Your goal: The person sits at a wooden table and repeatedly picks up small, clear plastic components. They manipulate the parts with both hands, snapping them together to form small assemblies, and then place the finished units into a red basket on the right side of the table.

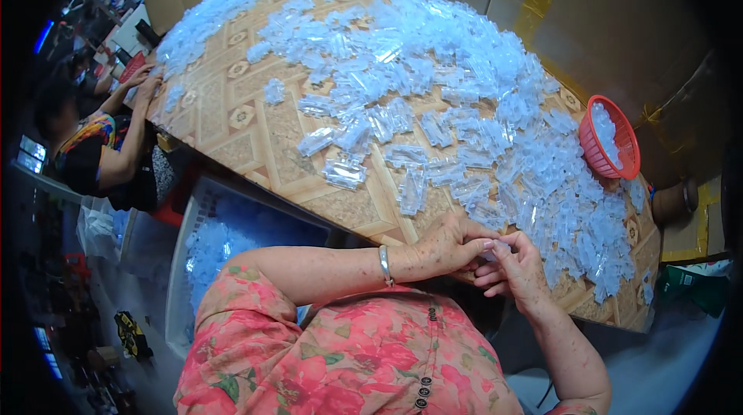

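At the near edge of the table, my left hand (445, 247) and my right hand (521, 268) meet, both with closed fingers. Pinched between their fingertips is a small clear plastic piece (491, 254), mostly covered by the fingers, so its exact kind is hard to tell. Just beyond my hands, many flat clear plastic pieces (412, 190) lie loose on the patterned tabletop (333, 204). A thick heap of similar pieces (534, 159) spreads from the far side round to my right.
A red plastic basket (588, 144) holding clear pieces stands at the right, near large cardboard boxes (604, 20). Left of me, below the table, sits a white crate (182, 260) of translucent pieces. Another person (104, 152) works at the table's far left.
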Action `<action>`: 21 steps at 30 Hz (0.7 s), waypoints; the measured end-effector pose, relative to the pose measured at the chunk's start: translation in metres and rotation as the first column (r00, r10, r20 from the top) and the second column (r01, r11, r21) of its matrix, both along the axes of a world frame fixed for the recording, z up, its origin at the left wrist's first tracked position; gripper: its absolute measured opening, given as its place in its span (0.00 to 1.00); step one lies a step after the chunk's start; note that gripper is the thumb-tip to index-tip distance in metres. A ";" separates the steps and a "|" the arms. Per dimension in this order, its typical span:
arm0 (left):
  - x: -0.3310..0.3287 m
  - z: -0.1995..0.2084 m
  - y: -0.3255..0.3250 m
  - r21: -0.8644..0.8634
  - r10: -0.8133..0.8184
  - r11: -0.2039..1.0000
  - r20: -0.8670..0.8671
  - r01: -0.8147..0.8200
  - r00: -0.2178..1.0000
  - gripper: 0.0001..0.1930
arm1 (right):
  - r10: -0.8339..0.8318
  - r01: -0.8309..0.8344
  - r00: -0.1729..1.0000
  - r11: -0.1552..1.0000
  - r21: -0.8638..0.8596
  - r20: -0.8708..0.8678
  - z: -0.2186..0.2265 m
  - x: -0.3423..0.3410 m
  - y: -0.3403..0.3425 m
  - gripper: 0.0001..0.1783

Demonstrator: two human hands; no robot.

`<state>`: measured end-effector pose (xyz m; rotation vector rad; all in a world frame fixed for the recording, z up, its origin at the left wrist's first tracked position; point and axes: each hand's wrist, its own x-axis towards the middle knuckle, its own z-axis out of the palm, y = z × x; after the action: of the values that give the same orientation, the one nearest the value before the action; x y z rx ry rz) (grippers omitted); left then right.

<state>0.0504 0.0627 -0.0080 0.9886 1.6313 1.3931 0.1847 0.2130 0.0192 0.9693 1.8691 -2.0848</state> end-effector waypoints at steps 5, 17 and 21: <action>0.006 -0.013 -0.010 0.159 0.029 0.986 0.125 -0.049 0.992 0.15 | -0.024 0.045 0.988 0.990 0.132 -0.155 -0.008 0.009 -0.010 0.34; -0.025 0.040 -0.207 -0.380 0.049 0.924 -0.016 -0.052 0.999 0.13 | -0.059 0.179 0.923 0.941 0.288 -0.381 -0.020 0.024 -0.030 0.27; -0.047 0.048 -0.306 -0.653 0.233 0.596 -0.416 -0.467 0.879 0.12 | -0.066 0.189 0.910 0.945 0.268 -0.409 -0.029 0.027 -0.033 0.22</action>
<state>0.0035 -0.2431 0.0398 0.3748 2.4411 0.6468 0.2117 0.1798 -0.0096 0.7866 2.4477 -2.2486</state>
